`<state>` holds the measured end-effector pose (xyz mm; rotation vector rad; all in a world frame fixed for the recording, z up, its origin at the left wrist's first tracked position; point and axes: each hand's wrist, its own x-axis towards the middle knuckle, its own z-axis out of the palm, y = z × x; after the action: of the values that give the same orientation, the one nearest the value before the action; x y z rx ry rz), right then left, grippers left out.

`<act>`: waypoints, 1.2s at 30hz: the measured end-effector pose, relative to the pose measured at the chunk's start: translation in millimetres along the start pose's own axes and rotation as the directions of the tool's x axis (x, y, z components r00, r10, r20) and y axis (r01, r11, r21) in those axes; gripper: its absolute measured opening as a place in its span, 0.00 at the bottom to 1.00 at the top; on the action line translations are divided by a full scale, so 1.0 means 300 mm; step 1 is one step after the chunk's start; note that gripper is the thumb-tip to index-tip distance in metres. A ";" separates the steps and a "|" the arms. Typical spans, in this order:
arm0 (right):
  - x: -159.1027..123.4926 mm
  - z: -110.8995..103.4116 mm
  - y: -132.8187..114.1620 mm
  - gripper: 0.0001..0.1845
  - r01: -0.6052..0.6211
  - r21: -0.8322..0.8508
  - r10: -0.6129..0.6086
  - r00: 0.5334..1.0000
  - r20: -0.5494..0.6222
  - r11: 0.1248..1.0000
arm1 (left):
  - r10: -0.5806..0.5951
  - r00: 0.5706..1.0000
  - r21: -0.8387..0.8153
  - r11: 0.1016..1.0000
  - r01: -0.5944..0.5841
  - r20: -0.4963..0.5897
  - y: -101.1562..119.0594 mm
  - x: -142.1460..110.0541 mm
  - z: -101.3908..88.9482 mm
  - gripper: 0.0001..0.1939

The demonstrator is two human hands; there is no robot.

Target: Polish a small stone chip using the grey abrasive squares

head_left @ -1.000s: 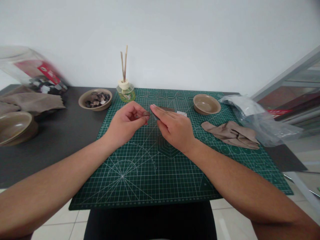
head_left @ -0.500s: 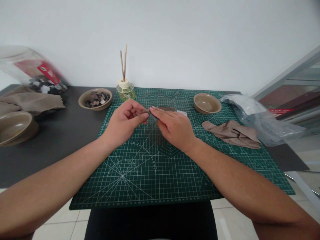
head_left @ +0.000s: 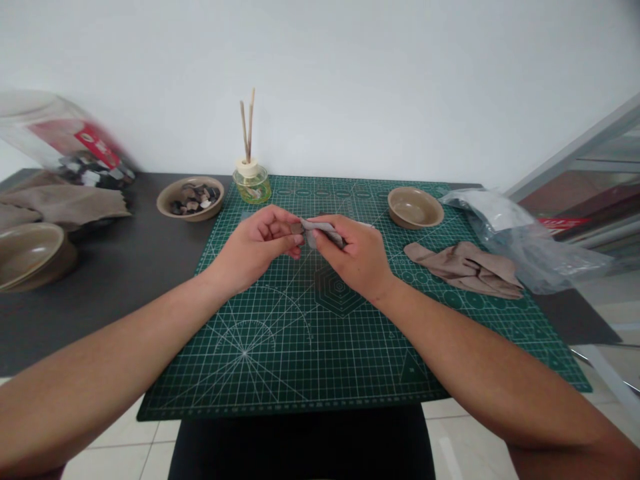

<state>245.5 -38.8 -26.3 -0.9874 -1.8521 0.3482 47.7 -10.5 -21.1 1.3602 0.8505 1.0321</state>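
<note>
In the middle, above the green cutting mat [head_left: 280, 373], my two hands meet. My left hand [head_left: 263, 243] is closed, pinching a small flat brown piece [head_left: 297, 229] between thumb and fingers. My right hand [head_left: 355, 253] grips a folded grey cloth-like piece [head_left: 323, 229], and its left end touches the brown piece. Whether the grey piece is fabric or abrasive sheet I cannot tell. Part of it is hidden in my right palm.
A bowl of dark and pale chips [head_left: 190, 199] and a reed diffuser [head_left: 251, 180] stand back left. On the right are a tan bowl [head_left: 415, 208], a crumpled brown cloth [head_left: 467, 267] and a clear plastic bag [head_left: 530, 240]. Tan bowls [head_left: 35, 257] and brown cloth [head_left: 75, 203] lie left.
My right hand has turned from lying flat over the piece to gripping the grey piece from the side, so more of it shows. The left hand keeps its pinch.
</note>
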 end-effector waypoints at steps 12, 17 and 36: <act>0.011 0.000 0.016 0.02 -0.232 0.160 0.221 0.972 0.084 0.960 | 0.008 0.999 0.163 0.987 -0.013 0.033 -0.009 0.004 -0.021 0.14; 0.013 0.004 0.023 0.03 -0.235 0.257 0.217 0.971 0.098 0.937 | 0.020 0.999 0.207 0.978 -0.030 0.049 0.000 0.002 -0.018 0.14; 0.023 0.007 0.036 0.23 -0.507 0.449 0.404 0.860 0.310 0.735 | -0.087 0.993 0.224 0.972 0.067 0.079 0.018 -0.003 -0.015 0.13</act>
<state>247.5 -26.4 -29.4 -1.0364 -1.5168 1.2239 42.8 -10.1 -16.2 1.5361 0.9658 0.8289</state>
